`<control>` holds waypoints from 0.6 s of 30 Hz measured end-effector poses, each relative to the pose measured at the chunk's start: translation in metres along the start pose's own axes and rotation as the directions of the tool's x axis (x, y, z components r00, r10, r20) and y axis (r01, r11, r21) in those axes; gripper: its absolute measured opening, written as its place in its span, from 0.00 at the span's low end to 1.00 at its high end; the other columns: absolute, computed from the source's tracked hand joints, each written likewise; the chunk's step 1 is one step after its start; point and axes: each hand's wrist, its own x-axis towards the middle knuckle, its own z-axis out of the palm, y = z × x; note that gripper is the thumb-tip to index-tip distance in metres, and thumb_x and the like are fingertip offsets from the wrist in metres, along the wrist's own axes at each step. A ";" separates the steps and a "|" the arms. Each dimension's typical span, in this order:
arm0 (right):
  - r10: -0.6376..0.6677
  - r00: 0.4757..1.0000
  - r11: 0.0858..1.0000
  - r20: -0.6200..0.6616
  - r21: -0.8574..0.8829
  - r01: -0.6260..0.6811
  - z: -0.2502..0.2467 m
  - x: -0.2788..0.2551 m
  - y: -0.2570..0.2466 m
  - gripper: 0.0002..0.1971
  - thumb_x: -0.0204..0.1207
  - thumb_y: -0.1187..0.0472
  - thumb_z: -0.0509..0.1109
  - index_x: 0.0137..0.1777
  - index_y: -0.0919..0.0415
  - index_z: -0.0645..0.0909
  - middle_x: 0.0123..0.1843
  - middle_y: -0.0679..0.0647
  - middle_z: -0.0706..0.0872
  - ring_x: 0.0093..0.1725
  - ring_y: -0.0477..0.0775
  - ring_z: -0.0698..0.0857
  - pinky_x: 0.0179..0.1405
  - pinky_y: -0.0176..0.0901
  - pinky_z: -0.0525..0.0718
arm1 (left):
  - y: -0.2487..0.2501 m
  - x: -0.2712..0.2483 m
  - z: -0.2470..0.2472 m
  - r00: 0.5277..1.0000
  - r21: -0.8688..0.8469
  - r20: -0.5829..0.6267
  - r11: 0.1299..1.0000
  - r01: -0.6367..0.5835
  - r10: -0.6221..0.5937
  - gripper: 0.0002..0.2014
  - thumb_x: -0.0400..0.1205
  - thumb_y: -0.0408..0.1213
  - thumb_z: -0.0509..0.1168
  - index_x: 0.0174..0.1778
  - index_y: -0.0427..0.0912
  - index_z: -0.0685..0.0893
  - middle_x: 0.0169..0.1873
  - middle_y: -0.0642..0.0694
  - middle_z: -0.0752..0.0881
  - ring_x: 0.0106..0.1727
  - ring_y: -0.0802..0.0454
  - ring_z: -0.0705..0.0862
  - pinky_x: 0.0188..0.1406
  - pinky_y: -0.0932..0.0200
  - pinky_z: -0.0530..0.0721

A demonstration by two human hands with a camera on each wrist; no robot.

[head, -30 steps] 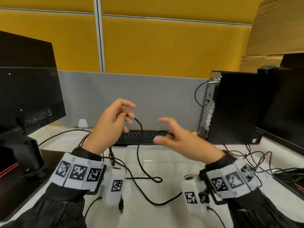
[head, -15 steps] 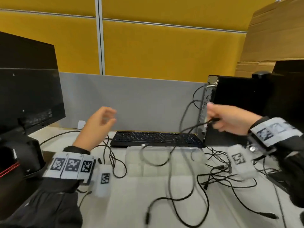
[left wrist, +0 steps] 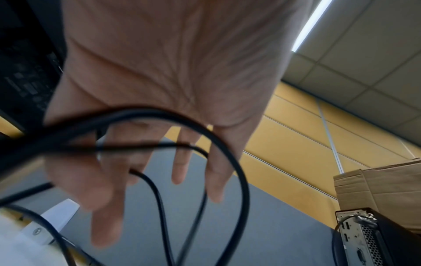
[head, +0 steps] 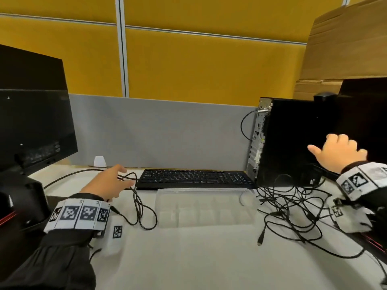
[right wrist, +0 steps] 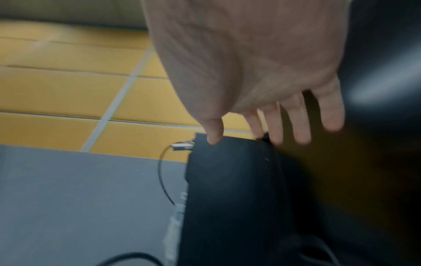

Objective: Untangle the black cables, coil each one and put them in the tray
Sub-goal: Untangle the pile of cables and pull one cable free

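Note:
One black cable (head: 144,212) lies in loose loops on the white table, left of the clear plastic tray (head: 201,190). My left hand (head: 127,176) reaches low over its far loops with straight fingers. In the left wrist view those cable loops (left wrist: 241,180) cross in front of my left hand's (left wrist: 145,189) spread fingers, and none curls round them. A tangle of black cables (head: 291,208) is spread on the table right of the tray. My right hand (head: 326,147) hovers above it, fingers spread and empty (right wrist: 262,136), in front of the PC tower.
A black keyboard (head: 194,177) lies just behind the tray. The black PC tower (head: 289,143) stands at the back right, with a monitor (head: 366,114) and cardboard (head: 345,38) beside it. Another monitor (head: 31,126) stands on the left. A grey and yellow partition closes the back.
My right hand swung right with a lifted cable, then let go; the cables now lie in a heap on the right. My left hand dropped onto the left cable's loops.

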 end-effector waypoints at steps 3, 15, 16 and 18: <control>-0.235 0.972 0.936 -0.011 0.267 0.229 -0.003 -0.036 -0.055 0.31 0.77 0.43 0.65 0.75 0.60 0.66 0.70 0.66 0.73 0.69 0.69 0.73 0.66 0.65 0.71 | 0.004 -0.001 -0.002 1.000 0.002 0.023 1.000 -0.020 0.020 0.25 0.80 0.49 0.66 0.72 0.48 0.69 0.58 0.42 0.80 0.45 0.49 0.86 0.39 0.57 0.85; -0.869 0.302 0.486 0.393 0.795 0.364 0.052 -0.219 -0.255 0.27 0.81 0.45 0.62 0.76 0.55 0.65 0.70 0.59 0.77 0.71 0.59 0.73 0.68 0.51 0.73 | 0.038 -0.035 -0.029 0.871 -0.093 -0.224 0.881 -0.465 0.436 0.04 0.79 0.38 0.68 0.39 0.48 0.84 0.26 0.51 0.78 0.35 0.50 0.80 0.47 0.53 0.80; -0.887 0.296 0.438 0.353 0.846 0.305 0.051 -0.221 -0.257 0.24 0.79 0.44 0.61 0.70 0.57 0.73 0.64 0.59 0.81 0.65 0.58 0.77 0.64 0.49 0.76 | 0.040 -0.038 -0.032 0.849 -0.138 -0.265 0.853 -0.503 0.458 0.03 0.79 0.36 0.68 0.40 0.48 0.84 0.25 0.50 0.77 0.34 0.48 0.79 0.47 0.54 0.79; -0.914 0.303 0.312 0.271 0.946 0.094 0.048 -0.218 -0.255 0.24 0.77 0.43 0.58 0.58 0.62 0.83 0.53 0.57 0.85 0.51 0.53 0.81 0.54 0.46 0.79 | 0.043 -0.041 -0.036 0.801 -0.187 -0.370 0.807 -0.561 0.471 0.04 0.79 0.33 0.67 0.43 0.48 0.83 0.27 0.42 0.76 0.33 0.47 0.78 0.39 0.62 0.77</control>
